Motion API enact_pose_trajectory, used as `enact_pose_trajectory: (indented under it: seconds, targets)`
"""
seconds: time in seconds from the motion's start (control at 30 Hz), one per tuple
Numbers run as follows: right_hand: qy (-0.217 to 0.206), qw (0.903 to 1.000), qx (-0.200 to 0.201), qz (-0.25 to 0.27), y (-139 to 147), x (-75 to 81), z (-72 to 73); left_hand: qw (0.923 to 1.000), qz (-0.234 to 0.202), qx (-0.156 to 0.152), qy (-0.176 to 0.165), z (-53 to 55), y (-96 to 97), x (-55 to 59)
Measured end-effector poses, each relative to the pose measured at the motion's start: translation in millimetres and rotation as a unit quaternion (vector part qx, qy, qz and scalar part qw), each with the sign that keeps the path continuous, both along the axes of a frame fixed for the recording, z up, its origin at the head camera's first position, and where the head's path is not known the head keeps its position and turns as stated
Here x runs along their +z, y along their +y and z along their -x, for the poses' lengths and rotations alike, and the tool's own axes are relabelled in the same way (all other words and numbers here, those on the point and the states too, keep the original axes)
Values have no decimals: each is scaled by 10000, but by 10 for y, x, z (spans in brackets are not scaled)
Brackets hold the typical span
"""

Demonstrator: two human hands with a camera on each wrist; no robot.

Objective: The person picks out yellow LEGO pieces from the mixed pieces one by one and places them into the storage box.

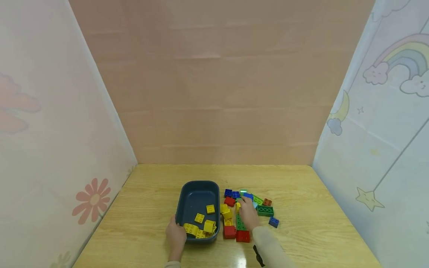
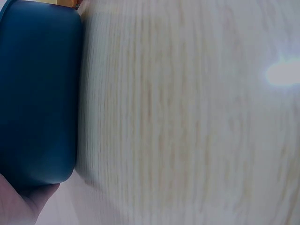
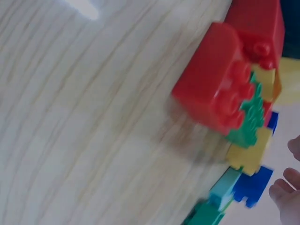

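A dark blue plastic bin stands on the table with several yellow bricks inside. My left hand grips the bin's near left side; in the left wrist view its thumb lies by the bin's corner. Over the loose toy bricks right of the bin is my right hand. Its fingertips are beside a yellow brick and a blue brick in the right wrist view, apart from both, with nothing visible between them. Part of the pile is hidden under this hand.
Close to the bin's right wall lie red bricks and more yellow bricks. A dark green brick and a single blue brick lie at the pile's right. Wall sheets enclose the wooden table at the back and sides.
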State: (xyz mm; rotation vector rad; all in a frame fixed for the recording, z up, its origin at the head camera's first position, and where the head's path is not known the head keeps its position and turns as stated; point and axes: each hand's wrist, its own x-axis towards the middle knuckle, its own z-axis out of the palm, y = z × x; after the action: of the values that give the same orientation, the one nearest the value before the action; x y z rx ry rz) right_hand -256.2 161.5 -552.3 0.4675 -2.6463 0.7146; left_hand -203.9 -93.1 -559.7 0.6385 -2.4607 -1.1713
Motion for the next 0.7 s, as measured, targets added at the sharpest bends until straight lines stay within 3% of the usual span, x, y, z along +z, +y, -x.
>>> enact_pose_trajectory:
  seconds: [0.23, 0.5, 0.7]
  targets:
    - [-43, 9998, -51, -171, 80, -73, 4, 10000, -44, 14, 46, -1, -1, -17]
    - [149, 9941, 316, -1023, 73, -106, 27, 10000, -24, 30, 86, -1, -6, -20]
    - [-145, 9950, 354, -920, 96, -127, 27, 9999, -39, 12, 103, 6, -4, -25]
